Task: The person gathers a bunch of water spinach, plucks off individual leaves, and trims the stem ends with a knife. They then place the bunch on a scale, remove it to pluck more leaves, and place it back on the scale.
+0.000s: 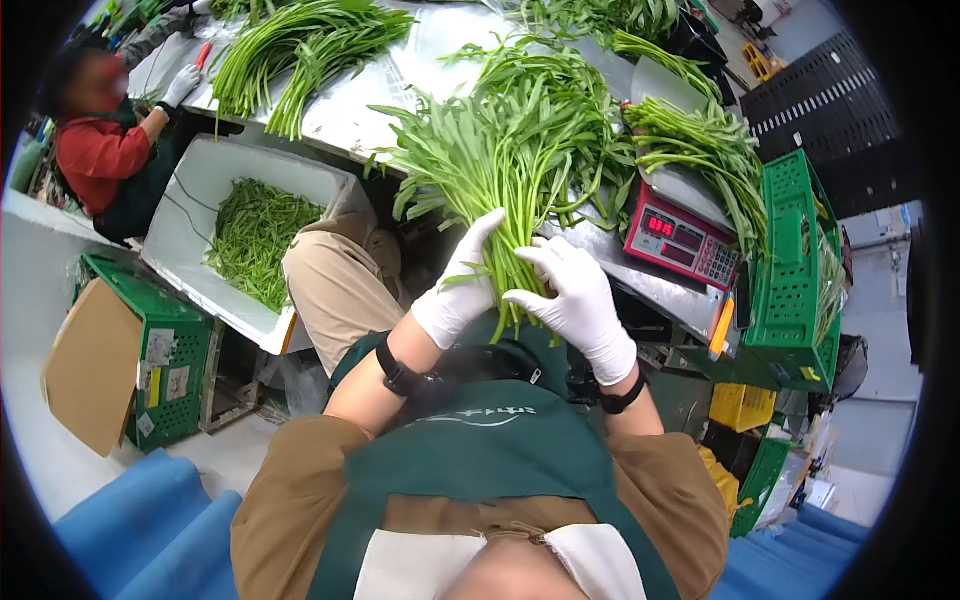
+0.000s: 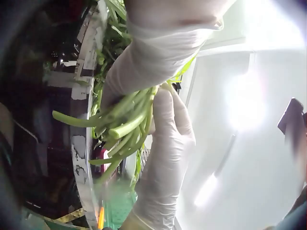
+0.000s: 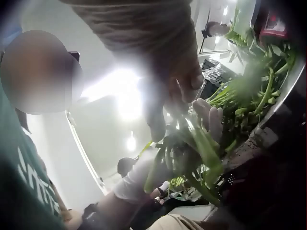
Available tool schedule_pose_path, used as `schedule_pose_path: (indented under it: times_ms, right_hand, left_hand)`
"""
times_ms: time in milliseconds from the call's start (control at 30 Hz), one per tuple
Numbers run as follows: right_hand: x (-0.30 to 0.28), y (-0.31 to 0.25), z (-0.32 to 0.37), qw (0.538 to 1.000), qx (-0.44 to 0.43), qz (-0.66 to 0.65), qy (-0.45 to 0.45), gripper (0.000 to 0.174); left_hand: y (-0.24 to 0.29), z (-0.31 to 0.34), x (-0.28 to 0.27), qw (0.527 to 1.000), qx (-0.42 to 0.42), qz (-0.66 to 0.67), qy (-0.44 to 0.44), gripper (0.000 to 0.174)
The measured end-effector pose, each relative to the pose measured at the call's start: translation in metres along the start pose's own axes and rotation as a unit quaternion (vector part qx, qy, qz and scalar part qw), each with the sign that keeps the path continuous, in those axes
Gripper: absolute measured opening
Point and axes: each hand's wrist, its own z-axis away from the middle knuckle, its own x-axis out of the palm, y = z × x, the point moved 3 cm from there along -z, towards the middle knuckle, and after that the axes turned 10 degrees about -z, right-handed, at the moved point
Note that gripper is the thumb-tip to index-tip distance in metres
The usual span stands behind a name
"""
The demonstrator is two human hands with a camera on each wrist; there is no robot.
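Note:
A thick bunch of water spinach stands in front of the apron, leaves away from the body and cut stems toward it. My left hand, in a white glove, grips the bunch around its stems, the thumb lying up along the near side. From the right, my gloved right hand pinches the stems between thumb and fingers. In the left wrist view the stem ends fan out below the left hand, and the right hand's fingertips meet at the stems. Blur covers much of the grip in the right wrist view.
More greens lie piled on the metal table. A red digital scale bearing greens stands at right, beside a green crate. A white foam box of trimmings sits at left, near another person.

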Motion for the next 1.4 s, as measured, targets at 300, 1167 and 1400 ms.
schedule_pose_path:
  times_ms: [300, 1167, 1400]
  right_hand:
    - [0.028, -0.001, 0.01, 0.994, -0.039, 0.063, 0.083, 0.042]
    - [-0.03, 0.02, 0.038, 0.812, 0.152, -0.549, 0.127, 0.023]
    - [-0.05, -0.016, -0.011, 0.936, 0.038, 0.002, 0.35, 0.025]
  left_hand:
    - [-0.014, -0.003, 0.005, 0.973, 0.038, -0.214, 0.077, 0.047]
    - [-0.002, -0.005, -0.01, 0.994, -0.001, -0.091, 0.053, 0.03]
    - [-0.009, -0.001, -0.007, 0.963, 0.074, -0.254, 0.053, 0.032]
